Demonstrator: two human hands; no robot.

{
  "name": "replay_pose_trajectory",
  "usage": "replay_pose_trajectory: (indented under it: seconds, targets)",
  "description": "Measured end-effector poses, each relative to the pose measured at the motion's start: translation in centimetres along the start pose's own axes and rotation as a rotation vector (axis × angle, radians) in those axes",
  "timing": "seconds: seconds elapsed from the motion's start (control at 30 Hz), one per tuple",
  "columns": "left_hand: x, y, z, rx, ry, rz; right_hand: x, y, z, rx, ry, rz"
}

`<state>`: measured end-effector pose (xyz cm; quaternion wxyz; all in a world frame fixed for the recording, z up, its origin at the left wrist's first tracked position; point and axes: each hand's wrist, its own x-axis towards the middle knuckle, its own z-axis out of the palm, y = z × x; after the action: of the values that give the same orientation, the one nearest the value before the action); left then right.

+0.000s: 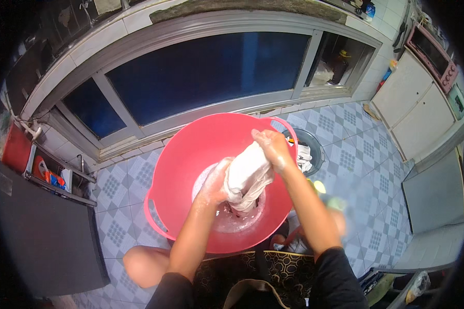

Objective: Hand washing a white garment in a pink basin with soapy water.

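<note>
A wet white cloth garment (247,170) is stretched between my hands above a pink plastic tub (216,129). My left hand (214,183) grips its left side, suds clinging to the skin. Higher up and to the right, my right hand (270,148) clutches the upper end of the cloth. The garment's lower folds hang down to the soapy water (239,224) at the bottom of the tub. Foam rings the water's edge. My forearms hide parts of the tub's near wall.
A grey basin (318,148) holding clothes stands behind the tub on the right, on the tiled floor (139,174). A dark grey cabinet or appliance (50,231) rises at left. Sliding glass panels (208,73) line the far side; a white cupboard (406,100) stands at right.
</note>
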<state>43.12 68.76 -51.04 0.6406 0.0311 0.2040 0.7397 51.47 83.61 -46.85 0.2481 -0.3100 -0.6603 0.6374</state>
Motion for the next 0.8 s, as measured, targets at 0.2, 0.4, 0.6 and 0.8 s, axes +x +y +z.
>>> replay_pose_trajectory:
  seconds: [0.2, 0.4, 0.6, 0.8]
  targets:
    - [-0.4, 0.8, 1.2, 0.081, 0.019, 0.042, -0.7, -2.3, -2.3, 0.207, -0.088, 0.137]
    - [-0.2, 2.2, -0.1, 0.542, 0.028, 0.196, -1.2, -3.6, -3.5, 0.138, -0.163, 0.099]
    - [-0.7, 0.2, 3.1, 1.023, -0.286, 0.406, -2.4, -2.7, -0.5, -0.153, -0.491, -0.072]
    - [-0.6, 1.6, 1.5, 0.922, -0.064, 0.418, -2.7, -0.8, -0.2, -0.226, -0.472, -0.333]
